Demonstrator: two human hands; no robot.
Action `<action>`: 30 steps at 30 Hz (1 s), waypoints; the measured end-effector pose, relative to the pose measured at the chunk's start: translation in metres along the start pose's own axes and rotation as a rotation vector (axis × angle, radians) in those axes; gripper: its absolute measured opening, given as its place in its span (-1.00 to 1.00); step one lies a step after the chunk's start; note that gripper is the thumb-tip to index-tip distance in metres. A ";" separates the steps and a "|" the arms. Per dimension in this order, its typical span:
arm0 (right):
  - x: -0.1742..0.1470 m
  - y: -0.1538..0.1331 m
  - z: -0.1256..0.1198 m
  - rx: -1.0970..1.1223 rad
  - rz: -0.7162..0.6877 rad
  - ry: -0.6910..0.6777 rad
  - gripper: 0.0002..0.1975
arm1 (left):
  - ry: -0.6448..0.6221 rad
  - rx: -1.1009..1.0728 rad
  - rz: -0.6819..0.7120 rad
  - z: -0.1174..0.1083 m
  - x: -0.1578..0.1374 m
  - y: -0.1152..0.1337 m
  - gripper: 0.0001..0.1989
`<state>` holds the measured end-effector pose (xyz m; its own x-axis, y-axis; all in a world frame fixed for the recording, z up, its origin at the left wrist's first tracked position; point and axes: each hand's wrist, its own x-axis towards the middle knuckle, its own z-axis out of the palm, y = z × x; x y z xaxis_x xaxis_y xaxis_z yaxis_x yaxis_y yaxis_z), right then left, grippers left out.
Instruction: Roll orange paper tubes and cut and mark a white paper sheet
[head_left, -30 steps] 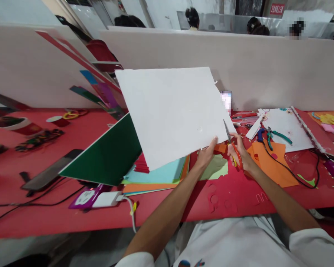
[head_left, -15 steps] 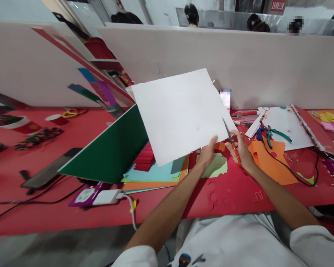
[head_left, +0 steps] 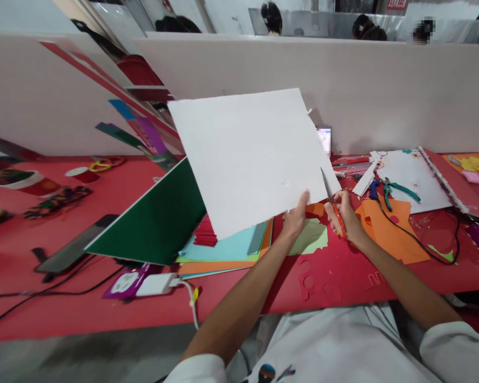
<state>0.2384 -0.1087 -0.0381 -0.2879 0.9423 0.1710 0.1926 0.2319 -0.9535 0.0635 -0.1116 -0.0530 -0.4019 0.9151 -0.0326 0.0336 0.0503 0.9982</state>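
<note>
White sheet (head_left: 247,159) in closed left hand (head_left: 296,215), scissors (head_left: 339,219) in curled right hand (head_left: 348,215), green board (head_left: 155,218) and paper stack (head_left: 233,250) partly behind

The left grip (head_left: 296,217) holds a white board (head_left: 251,159), the right grip (head_left: 348,217) orange-handled scissors (head_left: 338,215).

White board (head_left: 247,159) blocks the straight path to the partition (head_left: 391,101). Left: slanted green board (head_left: 155,218) obstructs. Right: pliers (head_left: 405,190), black cable (head_left: 459,239) in the way. Passable: red table (head_left: 83,319), front strip left of hanging white cable (head_left: 195,314).
</note>
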 end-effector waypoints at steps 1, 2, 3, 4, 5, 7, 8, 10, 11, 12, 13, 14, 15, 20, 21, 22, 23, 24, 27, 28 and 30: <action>0.001 0.002 -0.001 0.006 0.006 -0.007 -0.55 | 0.015 0.015 0.017 0.001 0.000 0.001 -0.33; 0.002 0.005 -0.001 0.014 0.010 -0.011 -0.55 | 0.024 0.027 0.035 0.002 -0.001 0.003 -0.36; 0.003 0.007 -0.002 0.022 0.012 -0.014 -0.56 | 0.025 0.034 0.053 0.003 -0.001 0.004 -0.39; 0.004 0.008 -0.003 0.032 0.013 -0.017 -0.56 | 0.019 0.040 0.069 0.004 -0.001 0.005 -0.40; 0.004 0.009 -0.004 0.041 0.010 -0.020 -0.55 | 0.017 0.043 0.086 0.005 -0.002 0.006 -0.41; 0.005 0.008 -0.005 0.041 -0.004 -0.029 -0.53 | 0.012 0.038 0.109 0.005 -0.003 0.008 -0.42; 0.005 0.006 -0.006 0.029 -0.015 -0.032 -0.52 | 0.008 0.029 0.111 0.006 -0.004 0.009 -0.43; 0.004 0.003 -0.009 0.002 -0.035 -0.033 -0.47 | -0.005 0.005 0.094 0.006 -0.005 0.010 -0.45; 0.004 0.001 -0.010 -0.001 -0.037 -0.039 -0.45 | -0.010 -0.005 0.077 0.006 -0.006 0.010 -0.46; 0.004 0.000 -0.011 0.008 -0.034 -0.050 -0.43 | -0.013 -0.012 0.060 0.007 -0.006 0.010 -0.46; 0.004 -0.001 -0.011 0.025 -0.028 -0.062 -0.42 | -0.010 -0.016 0.044 0.007 -0.006 0.010 -0.46; 0.004 -0.001 -0.011 0.046 -0.021 -0.075 -0.41 | -0.003 -0.020 0.028 0.007 -0.006 0.010 -0.45; 0.004 0.000 -0.011 0.068 -0.013 -0.087 -0.41 | 0.010 -0.025 0.012 0.008 -0.005 0.010 -0.43; 0.006 0.000 -0.008 0.170 0.048 -0.138 -0.30 | 0.051 -0.074 0.018 0.008 0.000 0.007 -0.36; 0.006 -0.001 -0.008 0.184 0.063 -0.149 -0.27 | 0.045 -0.084 0.037 0.008 0.000 0.006 -0.36; 0.005 -0.003 -0.007 0.192 0.078 -0.160 -0.24 | 0.036 -0.090 0.054 0.008 0.000 0.007 -0.37; 0.005 -0.004 -0.007 0.197 0.089 -0.167 -0.21 | 0.026 -0.093 0.064 0.008 -0.001 0.007 -0.38; 0.004 -0.006 -0.007 0.200 0.096 -0.173 -0.19 | 0.021 -0.090 0.068 0.008 -0.002 0.008 -0.39; 0.003 -0.009 -0.009 0.179 0.100 -0.163 -0.22 | 0.015 -0.051 0.057 0.008 -0.007 0.011 -0.42; 0.003 -0.009 -0.010 0.155 0.097 -0.153 -0.24 | 0.015 -0.038 0.063 0.008 -0.009 0.012 -0.43; 0.003 -0.007 -0.013 0.079 0.091 -0.135 -0.28 | 0.001 -0.023 0.099 0.008 -0.012 0.015 -0.45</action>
<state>0.2479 -0.1041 -0.0272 -0.3968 0.9164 0.0529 0.1511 0.1221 -0.9809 0.0760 -0.1187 -0.0385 -0.3983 0.9149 0.0661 0.0522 -0.0493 0.9974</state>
